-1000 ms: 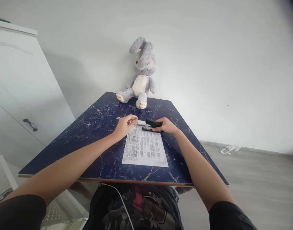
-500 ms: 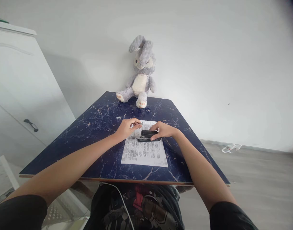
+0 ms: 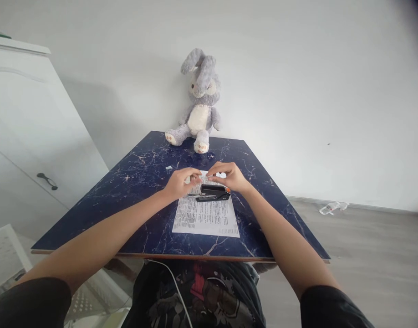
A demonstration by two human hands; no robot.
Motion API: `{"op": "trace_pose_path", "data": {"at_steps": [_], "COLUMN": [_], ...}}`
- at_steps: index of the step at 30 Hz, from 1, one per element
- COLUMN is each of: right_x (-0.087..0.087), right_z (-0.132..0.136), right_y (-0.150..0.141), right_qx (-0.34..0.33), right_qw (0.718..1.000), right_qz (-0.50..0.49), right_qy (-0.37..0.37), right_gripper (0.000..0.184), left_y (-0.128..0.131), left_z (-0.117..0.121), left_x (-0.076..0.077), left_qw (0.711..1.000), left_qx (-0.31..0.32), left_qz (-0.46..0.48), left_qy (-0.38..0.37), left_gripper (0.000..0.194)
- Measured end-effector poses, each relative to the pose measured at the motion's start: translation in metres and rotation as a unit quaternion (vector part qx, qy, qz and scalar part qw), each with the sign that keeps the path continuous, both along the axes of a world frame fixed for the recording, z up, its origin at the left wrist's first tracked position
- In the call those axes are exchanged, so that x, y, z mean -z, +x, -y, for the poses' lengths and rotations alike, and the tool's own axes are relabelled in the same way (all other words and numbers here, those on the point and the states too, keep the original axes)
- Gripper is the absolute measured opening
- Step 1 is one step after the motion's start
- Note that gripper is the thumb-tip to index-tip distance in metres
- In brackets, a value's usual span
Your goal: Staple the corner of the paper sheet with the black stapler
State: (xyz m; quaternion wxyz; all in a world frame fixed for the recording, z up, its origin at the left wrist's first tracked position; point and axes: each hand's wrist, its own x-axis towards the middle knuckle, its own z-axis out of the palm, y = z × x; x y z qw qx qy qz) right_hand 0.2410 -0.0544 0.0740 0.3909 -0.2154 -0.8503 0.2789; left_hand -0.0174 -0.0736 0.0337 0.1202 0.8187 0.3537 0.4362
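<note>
My right hand (image 3: 229, 175) is pinched over the top of the printed sheet, with a small grey strip (image 3: 209, 176), seemingly staples, at its fingertips. Facing it from the left, my left hand (image 3: 181, 182) has its thumb and forefinger curved and slightly apart, and I see nothing between them. Below both hands a black stapler (image 3: 214, 193) with an orange part at its right end lies on the paper sheet (image 3: 209, 223). Its metal tray (image 3: 193, 196) sticks out to the left. Neither hand grips the stapler.
Beyond the sheet on the dark blue marbled table (image 3: 144, 182) lies a small pale piece (image 3: 169, 167). A grey plush rabbit (image 3: 199, 109) sits at the table's far edge against the wall. On the left stands a white cabinet (image 3: 31, 118); a clear plastic item (image 3: 333, 208) lies on the floor.
My right hand has let go of the stapler and moved up and left to my left hand's fingertips. The small strip, formerly in my left fingers, now shows at my right fingertips.
</note>
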Motion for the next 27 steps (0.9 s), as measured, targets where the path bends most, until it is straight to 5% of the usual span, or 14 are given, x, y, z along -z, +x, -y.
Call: {"op": "trace_pose_path", "data": {"at_steps": [5,7,10,15,20,23,27], "right_x": [0.028,0.042,0.054,0.053,0.035,0.022,0.011], "right_z": [-0.046,-0.062,-0.073,-0.068,-0.044,-0.026,-0.009], "right_y": [0.056,0.078,0.097,0.081,0.040,0.019,0.007], "right_qx": [0.287,0.380,0.431,0.392,0.275,0.168,0.027], "right_qw": [0.955,0.920,0.889,0.889,0.943,0.978,0.995], "right_qz": [0.050,0.070,0.142,0.233,0.160,0.101,0.090], "right_qy": [-0.047,-0.068,-0.064,0.032,0.102,0.065,-0.038], "right_gripper": [0.015,0.010,0.009,0.030,0.027,0.021,0.036], "left_y": [-0.036,-0.050,-0.059,-0.044,-0.021,-0.011,-0.004], "left_z": [-0.044,-0.059,-0.069,-0.058,-0.037,-0.025,-0.016], "left_x": [0.011,0.022,0.034,0.027,0.013,0.008,0.004], "left_qw": [0.958,0.947,0.950,0.962,0.988,0.993,0.993], "left_qx": [-0.275,-0.294,-0.249,-0.229,-0.144,-0.075,-0.033], "left_qz": [-0.069,-0.120,-0.168,-0.137,-0.024,0.039,0.029], "left_qy": [0.034,-0.042,-0.081,-0.060,-0.045,-0.086,-0.112], "left_gripper": [0.035,0.036,0.027,0.027,0.021,0.017,0.022]}}
